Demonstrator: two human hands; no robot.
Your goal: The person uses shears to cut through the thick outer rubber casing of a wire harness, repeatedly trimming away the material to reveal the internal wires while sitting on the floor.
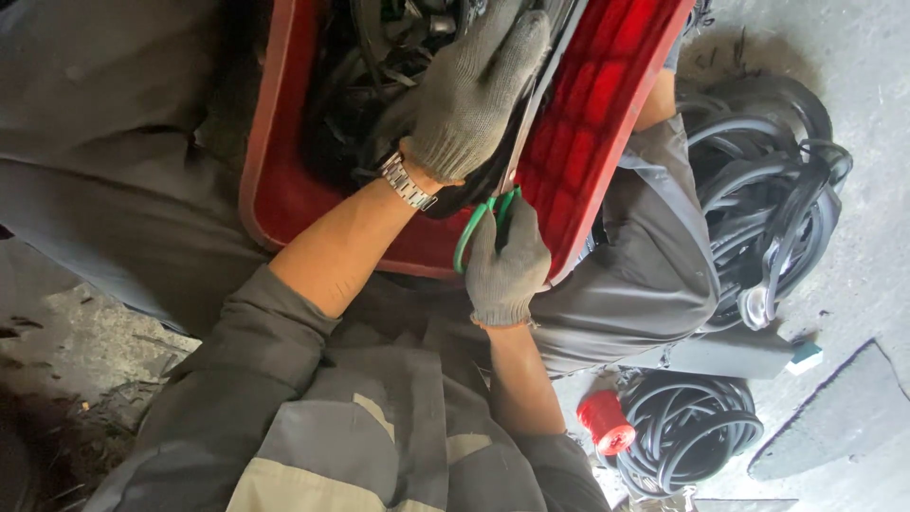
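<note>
We take the red plastic crate [607, 104] as our landmark, tipped across the lap so that its ribbed wall faces us. Our right hand [507, 265], in a grey knit glove, sits at the crate's near rim with its fingers clenched through the loops of the green-handled scissors [483, 213]; the scissors' long axis runs from that rim up and slightly right, along the inside of the ribbed wall, and the blades look nearly shut, though the glove above hides most of them. Our left hand [469, 95], gloved the same way and wearing a metal wristwatch [408, 182], lies inside the crate just above the scissors, fingers curled down over a bundle of black rubber strips [379, 66] and pressing the strip that meets the blades. So the strip lies up and away from the right fingers, directly in line with the blades, and the left hand is the nearer one to it, touching it. Counting what we can see: 2 gloved hands, 1 pair of scissors, 1 crate, 1 watch. Outside the crate, to its right on the concrete floor [853, 57], lies 1 large tangle of black hose [768, 190], and below that, nearer to us, 1 smaller coil of black tubing [697, 427] touching 1 red spool [607, 422]. The strips inside the crate are too tangled to count.
</note>
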